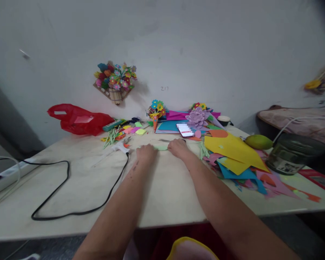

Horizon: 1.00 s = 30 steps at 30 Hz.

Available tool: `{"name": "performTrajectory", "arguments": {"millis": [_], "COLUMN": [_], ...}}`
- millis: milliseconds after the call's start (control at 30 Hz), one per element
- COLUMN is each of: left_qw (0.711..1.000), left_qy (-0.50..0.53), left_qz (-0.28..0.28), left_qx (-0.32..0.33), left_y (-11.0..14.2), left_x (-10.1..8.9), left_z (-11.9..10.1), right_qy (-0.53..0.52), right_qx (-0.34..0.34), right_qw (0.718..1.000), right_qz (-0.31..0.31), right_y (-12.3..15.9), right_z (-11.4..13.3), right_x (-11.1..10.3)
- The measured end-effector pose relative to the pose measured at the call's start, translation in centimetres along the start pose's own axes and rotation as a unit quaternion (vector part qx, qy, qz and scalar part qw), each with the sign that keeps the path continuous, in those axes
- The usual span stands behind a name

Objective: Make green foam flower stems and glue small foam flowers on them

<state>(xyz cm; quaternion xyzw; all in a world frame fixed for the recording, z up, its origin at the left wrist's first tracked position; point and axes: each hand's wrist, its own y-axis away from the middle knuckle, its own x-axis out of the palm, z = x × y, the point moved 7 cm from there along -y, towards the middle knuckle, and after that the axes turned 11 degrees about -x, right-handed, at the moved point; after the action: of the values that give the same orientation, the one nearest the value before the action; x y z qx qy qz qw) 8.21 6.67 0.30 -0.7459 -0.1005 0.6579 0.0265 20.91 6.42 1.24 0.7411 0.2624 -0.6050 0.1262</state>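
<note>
Between my two hands, near the middle of the table (173, 195), stretches a small strip of light green paper or foam (161, 147). My left hand (146, 151) is closed on its left end, and my right hand (177, 147) is closed on its right end. Just beyond the strip lies a pair of scissors (165, 140), partly behind my right hand. To the left of my left hand rests a white glue gun (121, 147) with a black cord. A phone (184, 130) with a lit screen lies behind my right hand.
At the right are yellow sheets (227, 148), blue scraps (237, 171), a green mango-like fruit (258, 142) and a dark jar (288, 155). A red plastic bag (79, 119) and green strips (112, 137) are at the left. The black cord (67, 216) loops across the left side.
</note>
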Motion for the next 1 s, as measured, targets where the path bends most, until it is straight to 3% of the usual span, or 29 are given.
{"name": "performTrajectory", "arguments": {"millis": [133, 200, 333, 533, 767, 1000], "left_qw": [0.986, 0.976, 0.978, 0.982, 0.983, 0.967], "left_qy": [0.076, 0.125, 0.148, 0.133, 0.154, 0.238], "left_qz": [-0.019, -0.009, -0.01, -0.029, 0.003, 0.017], "left_qx": [0.144, 0.18, 0.149, 0.133, 0.101, 0.087], "left_y": [0.0, -0.1, -0.9, -0.9, -1.0, -1.6], "left_x": [0.2, 0.4, 0.8, 0.7, 0.7, 1.2], "left_z": [-1.2, -1.5, -1.1, -0.9, -0.5, 0.3], "right_qy": [-0.017, -0.034, -0.062, -0.097, -0.055, -0.078], "right_qx": [0.01, 0.018, 0.016, -0.005, -0.01, -0.016], "right_qw": [1.0, 0.999, 0.998, 0.993, 0.998, 0.996], "right_qz": [-0.007, -0.009, -0.009, -0.062, -0.027, -0.038], "right_y": [0.2, 0.4, 0.6, 0.3, -0.5, -0.2], "right_z": [-0.2, -0.6, -1.0, -0.4, 0.5, 0.3], "right_x": [-0.3, -0.2, 0.2, 0.0, 0.4, 0.5]}}
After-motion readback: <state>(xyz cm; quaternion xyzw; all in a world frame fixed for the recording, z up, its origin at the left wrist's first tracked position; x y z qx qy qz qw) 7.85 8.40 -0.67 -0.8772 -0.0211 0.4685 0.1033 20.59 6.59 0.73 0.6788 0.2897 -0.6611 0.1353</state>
